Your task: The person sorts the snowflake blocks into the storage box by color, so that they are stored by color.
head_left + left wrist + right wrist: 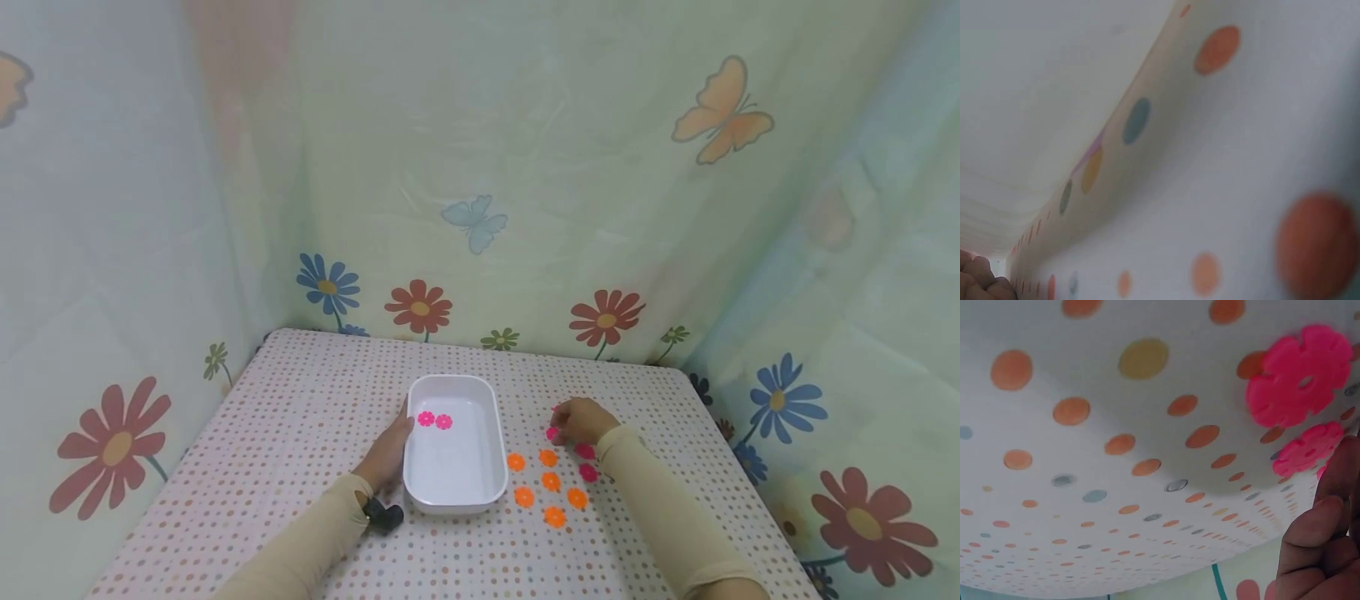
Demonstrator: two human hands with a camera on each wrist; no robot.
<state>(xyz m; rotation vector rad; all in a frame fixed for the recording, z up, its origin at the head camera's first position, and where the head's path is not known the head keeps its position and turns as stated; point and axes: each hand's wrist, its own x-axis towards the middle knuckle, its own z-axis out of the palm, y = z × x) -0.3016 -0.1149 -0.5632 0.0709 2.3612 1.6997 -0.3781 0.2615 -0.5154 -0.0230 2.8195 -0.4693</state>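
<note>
A white rectangular tray (455, 487) stands on the table, with two pink flower-shaped plastic pieces (426, 418) inside near its left wall. My left hand (386, 454) grips the tray's left side, thumb at the rim; only some of its fingers (984, 278) show in the left wrist view. To the right of the tray, my right hand (583, 421) reaches down with bent fingers among pink flower pieces (588, 473). One pink piece (552, 433) shows right at its fingertips. Whether the fingers pinch a piece is hidden. In the right wrist view, pink flower pieces (1300, 378) lie beside the fingers.
Several orange flower pieces (551, 482) lie loose between the tray and the right forearm. A dotted cloth (330, 375) covers the table. Curtains printed with flowers and butterflies (480, 125) hang behind and at both sides. A black device (384, 517) is at the left wrist.
</note>
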